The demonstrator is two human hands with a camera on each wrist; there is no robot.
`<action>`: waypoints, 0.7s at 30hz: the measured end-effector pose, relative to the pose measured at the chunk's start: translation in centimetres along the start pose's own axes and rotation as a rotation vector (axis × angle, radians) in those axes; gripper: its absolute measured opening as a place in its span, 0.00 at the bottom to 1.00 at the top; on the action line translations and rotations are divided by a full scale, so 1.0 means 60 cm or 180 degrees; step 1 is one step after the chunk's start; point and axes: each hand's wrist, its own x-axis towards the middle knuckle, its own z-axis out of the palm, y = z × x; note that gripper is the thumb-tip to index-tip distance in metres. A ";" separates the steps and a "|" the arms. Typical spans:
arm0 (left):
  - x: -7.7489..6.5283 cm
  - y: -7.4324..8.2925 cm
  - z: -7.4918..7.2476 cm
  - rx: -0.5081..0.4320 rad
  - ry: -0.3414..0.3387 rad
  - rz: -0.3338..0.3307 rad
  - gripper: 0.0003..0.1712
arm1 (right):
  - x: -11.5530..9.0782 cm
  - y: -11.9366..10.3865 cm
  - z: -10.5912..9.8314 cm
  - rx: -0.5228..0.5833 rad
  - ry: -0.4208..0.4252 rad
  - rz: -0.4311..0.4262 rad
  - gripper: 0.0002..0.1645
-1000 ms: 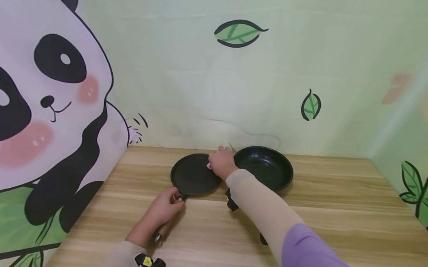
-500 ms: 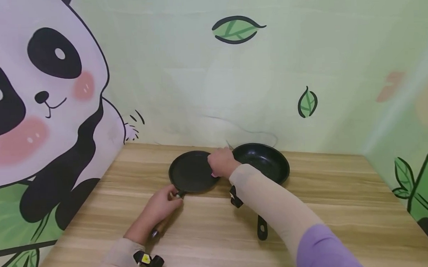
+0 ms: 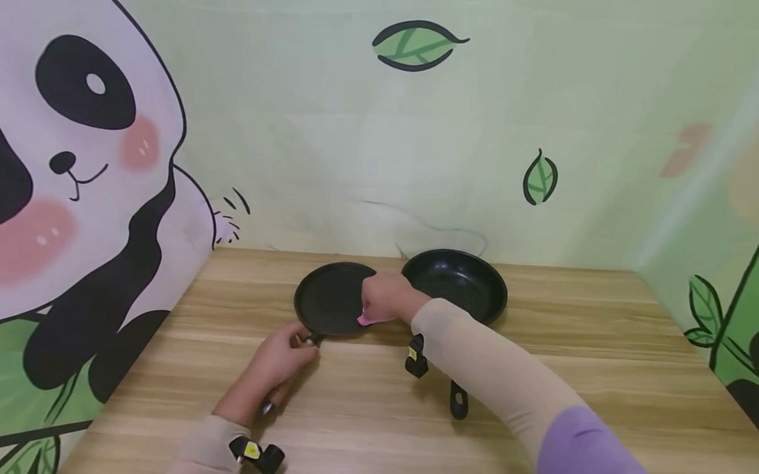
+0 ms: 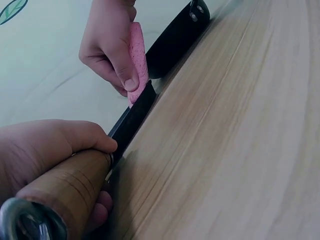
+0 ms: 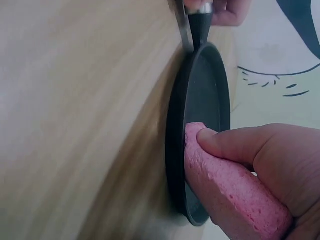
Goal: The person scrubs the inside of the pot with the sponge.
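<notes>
A shallow black flat pan (image 3: pixel 331 301) lies at the back of the wooden table. My left hand (image 3: pixel 283 355) grips its wooden handle (image 4: pixel 70 185) near the pan's neck; the metal hanging ring shows at the handle's end in the left wrist view. My right hand (image 3: pixel 384 297) holds a pink sponge (image 5: pixel 230 190) between thumb and fingers. In the right wrist view the sponge's tip sits inside the pan, right at its rim. Most of the sponge is hidden under the hand in the head view.
A deeper black frying pan (image 3: pixel 462 276) stands just right of the flat pan, its black handle (image 3: pixel 459 401) pointing toward the front. Behind the table (image 3: pixel 580 397) rises a pale green wall (image 3: pixel 288 128) with a panda and leaves printed on it.
My right hand has shifted with the sponge from the flat pan's far right edge toward its near right edge. The left hand keeps its grip on the handle.
</notes>
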 end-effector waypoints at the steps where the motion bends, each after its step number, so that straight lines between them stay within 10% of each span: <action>1: 0.001 -0.001 0.000 0.0002 -0.0007 0.0006 0.12 | -0.001 -0.002 0.001 0.0057 0.0028 -0.0042 0.15; 13: 0.003 -0.003 -0.008 -0.0151 -0.0122 0.0069 0.11 | 0.005 -0.057 0.025 0.0631 0.0329 -0.0253 0.21; 21: 0.001 -0.003 -0.014 -0.0271 -0.0209 0.0062 0.12 | 0.032 -0.094 0.053 0.0275 0.0777 -0.0118 0.23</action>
